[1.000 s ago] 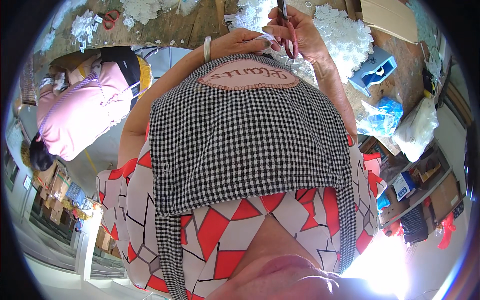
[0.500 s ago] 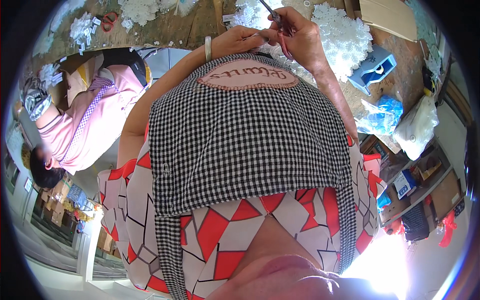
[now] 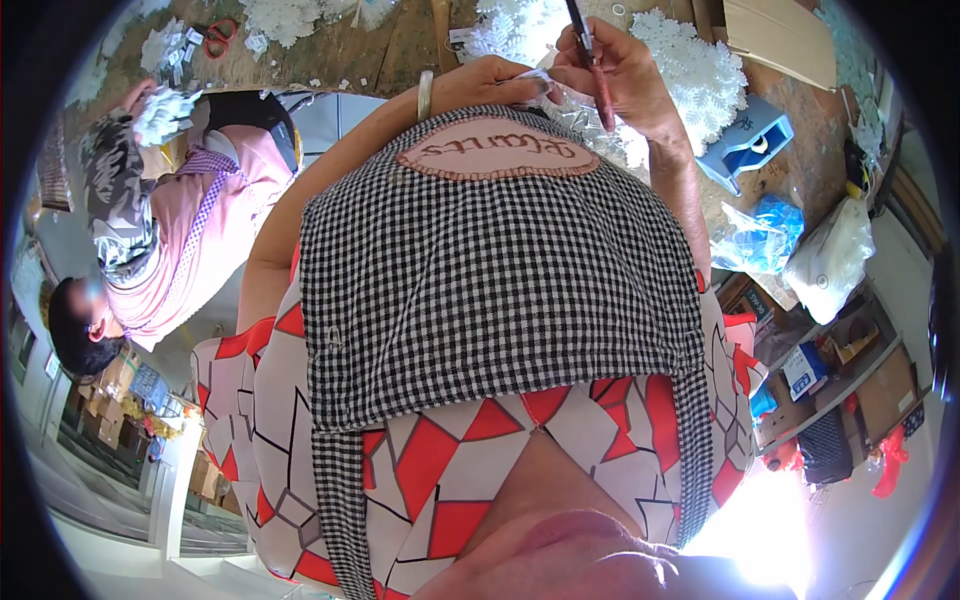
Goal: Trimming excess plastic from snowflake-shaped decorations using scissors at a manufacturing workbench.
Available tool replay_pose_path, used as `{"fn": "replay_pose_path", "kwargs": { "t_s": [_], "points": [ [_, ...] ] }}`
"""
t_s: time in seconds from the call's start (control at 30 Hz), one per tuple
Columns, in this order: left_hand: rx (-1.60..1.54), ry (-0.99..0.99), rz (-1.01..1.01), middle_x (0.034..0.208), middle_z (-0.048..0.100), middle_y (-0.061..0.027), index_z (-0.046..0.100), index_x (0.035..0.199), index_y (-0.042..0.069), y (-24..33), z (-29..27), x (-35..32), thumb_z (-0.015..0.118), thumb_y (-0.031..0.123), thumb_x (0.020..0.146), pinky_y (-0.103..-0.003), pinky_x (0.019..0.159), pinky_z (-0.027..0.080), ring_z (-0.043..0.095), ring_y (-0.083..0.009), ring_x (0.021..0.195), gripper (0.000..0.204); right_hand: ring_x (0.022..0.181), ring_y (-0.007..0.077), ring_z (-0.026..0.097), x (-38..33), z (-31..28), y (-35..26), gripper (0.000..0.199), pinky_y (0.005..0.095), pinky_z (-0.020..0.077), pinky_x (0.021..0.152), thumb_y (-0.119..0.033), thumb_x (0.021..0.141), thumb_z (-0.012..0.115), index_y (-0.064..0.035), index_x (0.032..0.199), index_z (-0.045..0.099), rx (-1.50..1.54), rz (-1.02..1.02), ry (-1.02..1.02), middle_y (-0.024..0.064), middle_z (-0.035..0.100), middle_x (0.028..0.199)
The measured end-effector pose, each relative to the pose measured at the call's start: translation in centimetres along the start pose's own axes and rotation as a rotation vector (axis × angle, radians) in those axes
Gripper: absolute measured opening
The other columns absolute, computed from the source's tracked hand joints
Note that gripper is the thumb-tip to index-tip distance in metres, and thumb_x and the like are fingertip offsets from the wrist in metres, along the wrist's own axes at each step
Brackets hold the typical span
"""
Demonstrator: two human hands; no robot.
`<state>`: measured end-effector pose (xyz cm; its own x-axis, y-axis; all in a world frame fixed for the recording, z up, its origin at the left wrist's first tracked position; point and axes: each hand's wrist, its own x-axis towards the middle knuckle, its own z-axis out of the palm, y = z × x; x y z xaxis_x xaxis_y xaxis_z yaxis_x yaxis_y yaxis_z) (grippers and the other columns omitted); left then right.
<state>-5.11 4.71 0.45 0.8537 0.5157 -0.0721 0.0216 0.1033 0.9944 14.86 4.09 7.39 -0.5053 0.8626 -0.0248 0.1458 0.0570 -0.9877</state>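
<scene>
Clear plastic bag (image 3: 575, 100): crinkled, transparent, held over the wooden worktable (image 3: 390, 50) just above the top edge of the checked apron (image 3: 490, 280). It lies between the two hands and touches both.

Right hand (image 3: 625, 80): fingers curled shut around the red handles of a pair of scissors (image 3: 590, 55); the dark blades point up and away toward the top of the frame. The lower fingers press on the bag as well.

Left hand (image 3: 500, 80): fingertips pinched on the bag's left edge; a pale bangle (image 3: 425, 95) sits on that wrist. What is inside the bag cannot be made out, possibly something small and white.

Surroundings: white snowflake-shaped pieces (image 3: 705, 70) heaped on the table just beyond the right hand, more of them further left (image 3: 290, 15). A second pair of red scissors (image 3: 222, 35) lies far left on the table, well apart from the hands. A blue tape dispenser (image 3: 750, 145) stands right of the right forearm; blue plastic bags (image 3: 765, 225) and a white sack (image 3: 830, 260) lie below it.

At left, another person in a pink top (image 3: 200, 250) holds a white bundle (image 3: 165, 105).
</scene>
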Motion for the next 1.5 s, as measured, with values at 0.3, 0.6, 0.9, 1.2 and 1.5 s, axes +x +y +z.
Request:
{"fn": "replay_pose_path", "kwargs": {
  "t_s": [0.3,0.6,0.9,1.2,1.5],
  "points": [
    [-0.214,0.29,-0.264,0.057,0.045,0.0032,0.061,0.097,0.005,-0.9,0.0,-0.6,0.04,0.03,0.091,-0.02,0.043,0.032,0.036,-0.0039,0.045,0.033,0.07,0.0059,0.057,-0.5,2.2,-2.0,0.025,0.0176,0.0467,0.061,-0.009,0.074,0.068,-0.0035,0.095,0.055,-0.15,0.184,0.103,0.0011,0.059,0.073],
    [-0.825,0.047,-0.206,0.062,0.04,0.0041,0.049,0.116,0.005,1.9,-0.3,-1.9,0.036,0.034,0.092,-0.017,0.044,0.027,0.032,-0.0041,0.051,0.04,0.074,0.009,0.059,-2.2,-0.8,6.1,0.014,0.0207,0.0474,0.062,-0.006,0.079,0.061,-0.0009,0.089,0.053,-0.606,0.18,0.42,0.0043,0.062,0.08],
    [-0.664,-0.068,-0.191,0.065,0.038,0.0019,0.043,0.117,-0.001,1.2,0.2,-0.5,0.039,0.043,0.088,-0.017,0.051,0.03,0.034,-0.0053,0.057,0.053,0.056,0.0089,0.049,3.0,1.3,-1.0,0.015,0.0226,0.0386,0.045,-0.003,0.08,0.06,-0.0048,0.086,0.047,0.304,-0.015,-0.025,0.0031,0.052,0.068],
    [-0.501,0.004,-0.124,0.075,0.046,0.0001,0.043,0.116,-0.003,0.0,0.4,-2.0,0.051,0.032,0.085,-0.018,0.06,0.036,0.04,-0.0066,0.063,0.048,0.064,0.0053,0.051,2.7,2.2,0.5,0.018,0.0176,0.0426,0.054,-0.007,0.079,0.063,-0.001,0.094,0.055,0.092,0.122,-0.144,0.0005,0.054,0.075],
    [-0.858,-0.02,-0.181,0.069,0.043,0.0009,0.049,0.105,-0.001,0.6,-0.5,-1.6,0.049,0.024,0.085,-0.019,0.055,0.033,0.037,-0.0057,0.057,0.031,0.07,0.0082,0.055,2.1,0.7,2.0,0.032,0.018,0.0445,0.057,-0.013,0.078,0.065,0.0009,0.104,0.051,0.095,0.095,0.222,0.0062,0.059,0.089]
  ]
}}
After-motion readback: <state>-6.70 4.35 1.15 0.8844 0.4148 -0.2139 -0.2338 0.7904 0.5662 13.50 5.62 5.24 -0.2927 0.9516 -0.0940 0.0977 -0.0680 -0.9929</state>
